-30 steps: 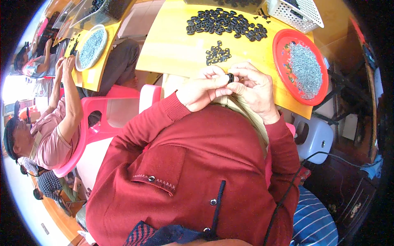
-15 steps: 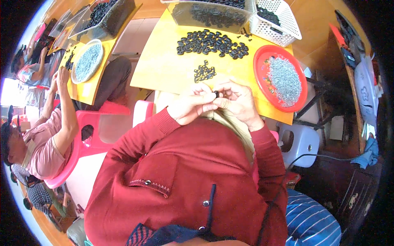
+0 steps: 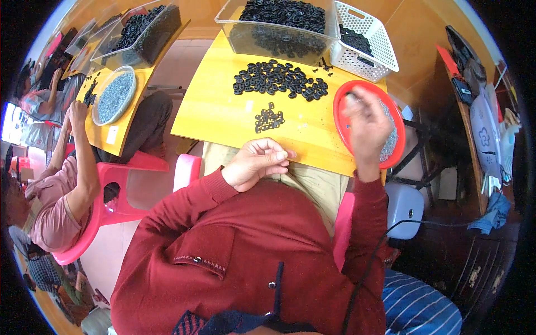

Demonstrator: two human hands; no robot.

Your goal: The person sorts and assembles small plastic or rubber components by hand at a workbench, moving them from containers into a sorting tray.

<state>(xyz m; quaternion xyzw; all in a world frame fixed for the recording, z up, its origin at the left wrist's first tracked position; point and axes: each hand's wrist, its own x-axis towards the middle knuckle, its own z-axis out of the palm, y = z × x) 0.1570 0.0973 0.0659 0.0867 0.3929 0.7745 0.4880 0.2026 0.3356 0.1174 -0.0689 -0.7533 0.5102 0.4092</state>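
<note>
My left hand (image 3: 258, 163) is held at the table's near edge, thumb and fingertips pressed together in a pinch. Whatever lies between them is too small to make out. My right hand (image 3: 369, 128) hangs over the red round tray (image 3: 339, 114), blurred by motion. A dark spot shows at its fingertips, too smeared to tell what it is. Small grey metal pieces (image 3: 387, 146) lie in that tray, partly covered by the hand. On the yellow table, a small cluster of black pieces (image 3: 269, 120) sits ahead of my left hand, with black oval pieces (image 3: 279, 79) spread behind it.
A clear bin (image 3: 234, 36) heaped with black pieces and a white perforated basket (image 3: 377, 56) stand at the table's back. On the left, a person (image 3: 61, 190) sits at another yellow table with a bowl (image 3: 116, 96) of grey pieces. A blue stool (image 3: 405, 209) stands at right.
My hands were together around a small black piece. They have come apart: the right moved right and forward over the red tray, while the left stayed near the table's edge.
</note>
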